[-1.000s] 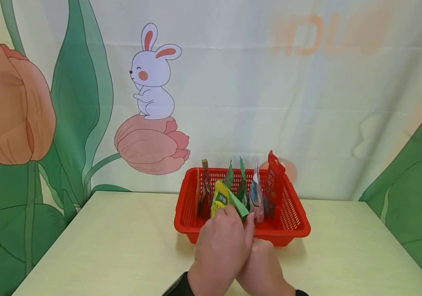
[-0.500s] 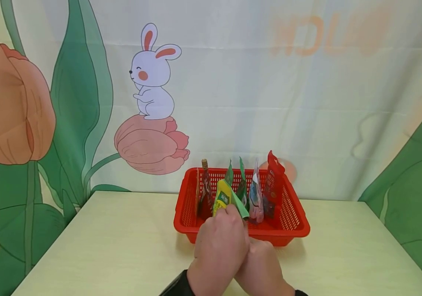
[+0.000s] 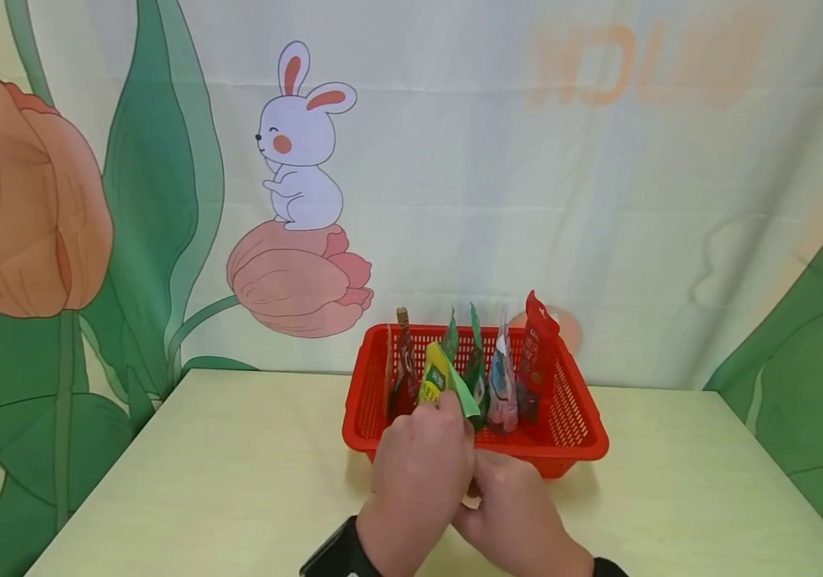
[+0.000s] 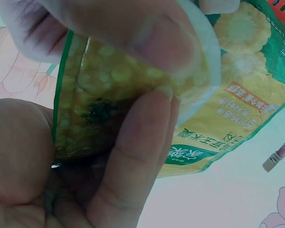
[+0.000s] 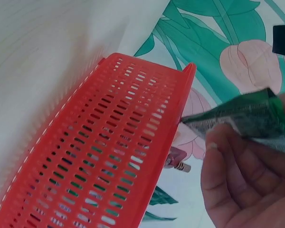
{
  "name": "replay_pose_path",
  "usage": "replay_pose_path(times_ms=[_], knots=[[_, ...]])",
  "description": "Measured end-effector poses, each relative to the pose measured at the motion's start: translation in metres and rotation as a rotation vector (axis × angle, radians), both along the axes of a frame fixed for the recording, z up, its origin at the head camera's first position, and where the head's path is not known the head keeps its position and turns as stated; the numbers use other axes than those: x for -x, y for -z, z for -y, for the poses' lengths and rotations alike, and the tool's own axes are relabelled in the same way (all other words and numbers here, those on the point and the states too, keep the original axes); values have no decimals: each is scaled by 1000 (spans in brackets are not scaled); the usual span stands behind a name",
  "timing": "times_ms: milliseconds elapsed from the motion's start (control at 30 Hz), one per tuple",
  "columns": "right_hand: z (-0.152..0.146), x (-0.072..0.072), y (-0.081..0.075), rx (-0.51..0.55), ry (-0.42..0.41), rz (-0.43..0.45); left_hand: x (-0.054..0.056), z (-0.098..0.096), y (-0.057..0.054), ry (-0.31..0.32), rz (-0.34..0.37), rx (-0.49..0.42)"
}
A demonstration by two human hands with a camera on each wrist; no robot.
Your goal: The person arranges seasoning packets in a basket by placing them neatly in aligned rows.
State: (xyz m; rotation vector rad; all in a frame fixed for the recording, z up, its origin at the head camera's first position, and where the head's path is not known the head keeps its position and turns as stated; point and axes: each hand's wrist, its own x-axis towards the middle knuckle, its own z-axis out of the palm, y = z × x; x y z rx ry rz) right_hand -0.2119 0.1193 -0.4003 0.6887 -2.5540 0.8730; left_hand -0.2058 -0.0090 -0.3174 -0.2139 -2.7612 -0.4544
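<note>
A yellow-and-green corn soup packet (image 3: 435,377) leans up before the basket's front rim in the head view, one edge folded back to show its pale green side. My left hand (image 3: 421,457) grips its lower part from above, knuckles up. Lower and to the right, my right hand (image 3: 519,505) pinches the packet's near end. Up close in the left wrist view, the packet (image 4: 204,121) bends sharply, with fingertips pressing around the fold. From the right wrist, the packet's dark green side (image 5: 242,114) shows above curled fingers (image 5: 218,171).
Right behind the hands stands a red plastic basket (image 3: 548,453). In it are a small dark red bottle (image 3: 405,369), green packets (image 3: 478,361), a pink-and-white packet (image 3: 502,393) and a red packet (image 3: 537,353). A printed cloth (image 3: 454,160) hangs behind the pale table (image 3: 238,473).
Both hands have drawn slightly down toward the body, and a gap has appeared between them as the right hand turned and shifted outward. The packet sits a little lower against the hands.
</note>
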Motion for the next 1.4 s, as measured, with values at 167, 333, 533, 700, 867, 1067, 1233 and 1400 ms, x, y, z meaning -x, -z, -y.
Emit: replay_pose_path(times_ms=[167,333,533,700,867,1067,1233,1400], knots=[[-11,5,-4,-50,-83,147,2,2,0,-8,5,-7],[-23,13,-5,-144,-152,179,3,6,4,1,-48,-13],[-37,23,-2,-186,-188,111,3,13,5,26,-94,-31],[-52,34,7,-179,-143,-3,3,16,6,40,-85,-29],[-69,47,10,-231,-65,-59,1,18,7,38,-98,-6],[-87,59,9,-316,-23,-20,-1,22,7,43,-117,-2],[-98,68,11,-336,-13,57,-2,26,7,58,-115,-14],[-105,77,15,-333,-6,95,-2,30,7,49,-120,-23]])
